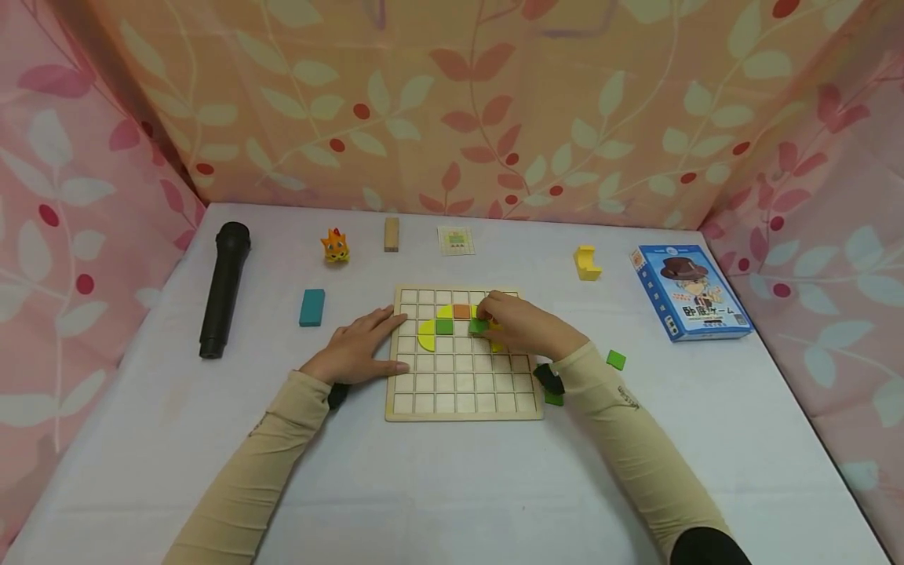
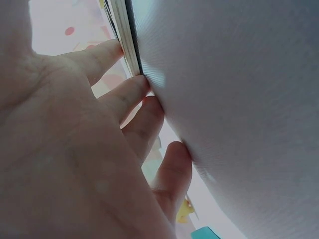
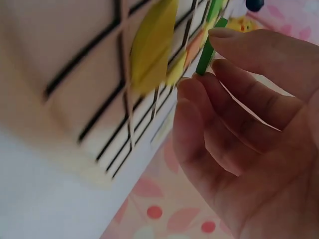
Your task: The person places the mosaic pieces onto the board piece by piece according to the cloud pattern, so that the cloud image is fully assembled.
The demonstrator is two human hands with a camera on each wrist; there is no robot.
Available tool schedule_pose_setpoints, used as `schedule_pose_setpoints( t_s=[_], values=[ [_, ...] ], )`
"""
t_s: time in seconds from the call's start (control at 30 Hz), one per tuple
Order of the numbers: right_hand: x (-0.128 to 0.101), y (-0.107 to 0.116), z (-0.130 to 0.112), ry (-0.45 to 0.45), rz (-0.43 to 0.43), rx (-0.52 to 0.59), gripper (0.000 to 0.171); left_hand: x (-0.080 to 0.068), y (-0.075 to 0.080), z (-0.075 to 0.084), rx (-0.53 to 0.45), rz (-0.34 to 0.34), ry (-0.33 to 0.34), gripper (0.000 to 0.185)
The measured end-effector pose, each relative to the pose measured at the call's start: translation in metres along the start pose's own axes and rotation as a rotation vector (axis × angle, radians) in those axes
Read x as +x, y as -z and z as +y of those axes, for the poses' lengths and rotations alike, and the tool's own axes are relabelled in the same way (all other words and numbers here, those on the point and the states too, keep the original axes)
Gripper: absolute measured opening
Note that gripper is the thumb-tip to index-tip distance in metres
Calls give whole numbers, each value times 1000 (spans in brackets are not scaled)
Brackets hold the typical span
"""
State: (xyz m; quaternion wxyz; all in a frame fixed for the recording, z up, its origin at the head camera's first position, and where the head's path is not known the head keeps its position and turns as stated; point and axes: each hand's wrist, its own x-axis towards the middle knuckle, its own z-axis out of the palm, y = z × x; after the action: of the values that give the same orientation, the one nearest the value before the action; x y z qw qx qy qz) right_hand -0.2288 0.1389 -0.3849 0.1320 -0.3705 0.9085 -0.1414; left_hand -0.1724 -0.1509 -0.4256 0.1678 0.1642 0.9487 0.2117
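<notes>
A wooden grid board [image 1: 462,383] lies on the white table. My left hand [image 1: 356,348] rests at its left edge, with the fingers extended and the thumb lower down on the same side. Over the upper right part of the grid, my right hand [image 1: 526,323] pinches a green square tile [image 3: 212,50] between thumb and fingertips. In the grid's upper half sit another green square tile [image 1: 443,326], an orange tile [image 1: 461,311] and several yellow rounded tiles [image 1: 427,336]. Some yellow ones are partly hidden by the right hand.
Right of the board lie loose green tiles [image 1: 616,359], one partly under the right wrist. Behind stand a toy cat head [image 1: 335,246], wooden block [image 1: 391,235], pattern card [image 1: 456,241] and yellow piece [image 1: 586,263]. A microphone [image 1: 224,290], teal block [image 1: 311,308] and blue box [image 1: 692,290] flank them.
</notes>
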Motion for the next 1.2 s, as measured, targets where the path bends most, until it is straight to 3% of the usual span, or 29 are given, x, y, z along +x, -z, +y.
schedule_pose_setpoints(
  t_s=[0.7,1.2],
  values=[
    [19,-12,-11,58,47,-184,11,1,3,3,5,-4,4,87],
    [20,-11,-17,42,36,-150,20,1,1,-1,1,-7,2,87]
  ],
)
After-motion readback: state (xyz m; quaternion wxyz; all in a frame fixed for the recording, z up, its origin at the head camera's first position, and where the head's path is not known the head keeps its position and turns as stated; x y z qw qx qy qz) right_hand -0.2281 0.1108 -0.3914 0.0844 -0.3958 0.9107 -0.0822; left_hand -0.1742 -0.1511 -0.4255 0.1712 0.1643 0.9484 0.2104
